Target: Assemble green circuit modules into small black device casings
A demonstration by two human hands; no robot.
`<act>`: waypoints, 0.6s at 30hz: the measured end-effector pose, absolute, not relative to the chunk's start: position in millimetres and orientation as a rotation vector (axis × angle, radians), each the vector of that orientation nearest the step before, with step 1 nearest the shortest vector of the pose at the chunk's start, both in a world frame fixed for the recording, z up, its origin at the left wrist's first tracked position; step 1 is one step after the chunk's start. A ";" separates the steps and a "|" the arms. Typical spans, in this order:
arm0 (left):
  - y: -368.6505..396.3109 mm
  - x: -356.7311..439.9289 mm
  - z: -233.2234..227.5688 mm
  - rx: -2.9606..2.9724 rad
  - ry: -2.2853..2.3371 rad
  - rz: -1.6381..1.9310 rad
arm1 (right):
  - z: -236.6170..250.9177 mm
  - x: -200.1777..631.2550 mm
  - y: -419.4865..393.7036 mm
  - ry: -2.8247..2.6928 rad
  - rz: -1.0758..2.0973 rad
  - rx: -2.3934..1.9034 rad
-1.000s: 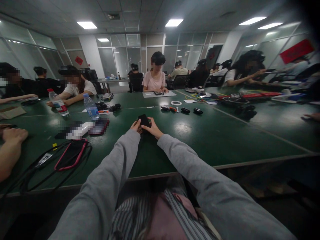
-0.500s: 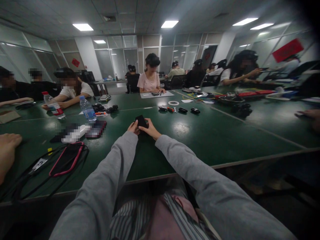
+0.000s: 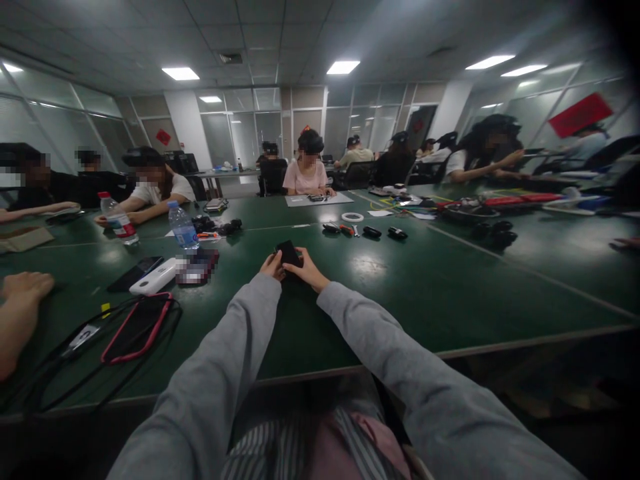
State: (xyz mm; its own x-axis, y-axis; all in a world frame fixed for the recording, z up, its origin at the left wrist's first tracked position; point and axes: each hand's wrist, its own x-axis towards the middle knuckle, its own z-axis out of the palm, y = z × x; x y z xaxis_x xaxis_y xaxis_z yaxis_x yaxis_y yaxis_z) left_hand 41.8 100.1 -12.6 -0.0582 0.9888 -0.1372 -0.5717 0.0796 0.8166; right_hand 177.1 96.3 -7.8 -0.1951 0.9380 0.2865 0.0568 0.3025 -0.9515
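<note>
Fingers of the left hand and right hand close on a small black device, propped upright on the green table at arm's reach, steadying both edges.

No text, label or sign is sharp enough to read.

Both hands are gripping a small black device above the green table, the left hand pinching its near-left edge and the right hand its right side, while a red-rimmed phone case is lying well apart to the left.
</note>
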 end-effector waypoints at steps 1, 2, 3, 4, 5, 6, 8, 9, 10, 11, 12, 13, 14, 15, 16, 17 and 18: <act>99.2 42.0 -12.1 0.620 0.875 1.423 | -6.4 177.4 95.2 -1.537 1.070 -0.949; 98.1 42.5 -11.3 0.609 0.883 1.426 | -5.0 177.8 94.2 -1.540 1.071 -0.951; 97.0 43.1 -10.3 0.599 0.891 1.430 | -3.7 178.1 93.3 -1.540 1.071 -0.954; 96.0 43.9 -9.2 0.589 0.898 1.434 | -2.4 178.3 92.5 -1.540 1.070 -0.958; 95.2 44.8 -8.3 0.582 0.903 1.438 | -1.3 178.6 91.8 -1.541 1.069 -0.961; 94.7 45.7 -7.5 0.576 0.907 1.442 | -0.4 178.7 91.0 -1.543 1.069 -0.963; 94.2 47.0 -6.8 0.562 0.923 1.455 | 1.0 178.9 89.2 -1.545 1.068 -0.966; 94.2 47.2 -6.9 0.551 0.936 1.462 | 1.6 178.8 88.2 -1.545 1.068 -0.965; 94.3 47.2 -7.2 0.543 0.948 1.466 | 2.2 178.7 87.1 -1.544 1.069 -0.965; 94.3 46.8 -7.5 0.543 0.953 1.465 | 2.7 178.6 86.0 -1.543 1.069 -0.965; 94.1 46.1 -7.9 0.550 0.951 1.460 | 3.3 178.5 84.9 -1.543 1.069 -0.965; 93.7 45.3 -8.1 0.566 0.940 1.452 | 3.8 178.5 84.0 -1.543 1.070 -0.965; 93.0 44.4 -8.1 0.585 0.925 1.443 | 4.3 178.5 83.2 -1.546 1.072 -0.965; 92.1 43.7 -7.8 0.603 0.911 1.435 | 4.7 178.6 82.7 -1.549 1.075 -0.963; 91.1 43.2 -7.2 0.613 0.902 1.431 | 4.9 178.8 82.4 -1.552 1.080 -0.960; 90.0 42.9 -6.3 0.617 0.899 1.430 | 4.9 179.0 82.3 -1.553 1.085 -0.954; 88.9 42.9 -5.4 0.617 0.899 1.430 | 4.8 179.3 82.4 -1.553 1.091 -0.946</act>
State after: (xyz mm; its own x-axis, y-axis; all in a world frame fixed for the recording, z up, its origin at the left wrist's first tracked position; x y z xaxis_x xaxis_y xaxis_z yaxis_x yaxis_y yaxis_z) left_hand 42.9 88.9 -5.4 -0.0811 0.9850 -0.1525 -0.5647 0.0807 0.8214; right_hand 179.3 82.4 4.8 -0.2196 0.9361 0.2748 0.0588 0.2938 -0.9540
